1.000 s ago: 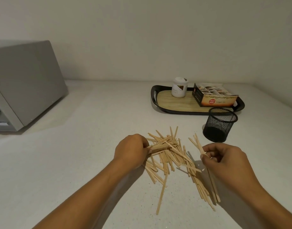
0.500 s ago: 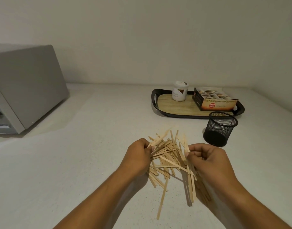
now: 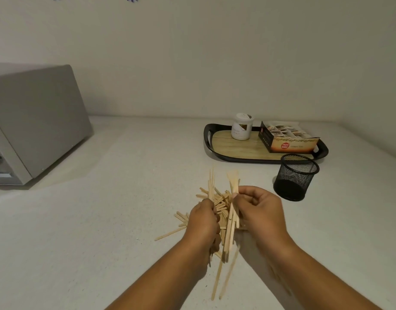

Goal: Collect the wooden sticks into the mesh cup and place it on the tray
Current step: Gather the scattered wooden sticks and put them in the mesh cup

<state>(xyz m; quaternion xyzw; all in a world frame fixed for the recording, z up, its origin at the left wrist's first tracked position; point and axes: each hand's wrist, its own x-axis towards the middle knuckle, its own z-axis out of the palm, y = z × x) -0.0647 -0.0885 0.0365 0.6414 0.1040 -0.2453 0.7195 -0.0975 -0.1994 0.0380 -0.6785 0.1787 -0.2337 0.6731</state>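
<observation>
A heap of thin wooden sticks [image 3: 221, 204] lies on the white counter between my two hands. My left hand [image 3: 203, 220] grips a bunch of them from the left, some pointing upward. My right hand [image 3: 259, 211] pinches several sticks from the right, holding them nearly upright against the heap. A few loose sticks [image 3: 223, 274] lie on the counter below my hands. The black mesh cup [image 3: 294, 177] stands upright and looks to hold nothing, to the right of my right hand. Behind it sits the black-rimmed tray [image 3: 209, 142] with a wood-look floor.
On the tray stand a white jar [image 3: 241, 127] and an open tea-bag box [image 3: 286, 139]. A grey microwave [image 3: 29, 121] fills the left side. The wall runs behind the counter and turns a corner at the far right.
Both hands have come together, sweeping the spread sticks into a tighter bundle. The right hand moved left and lifted its sticks more upright. The cup and tray kept their places.
</observation>
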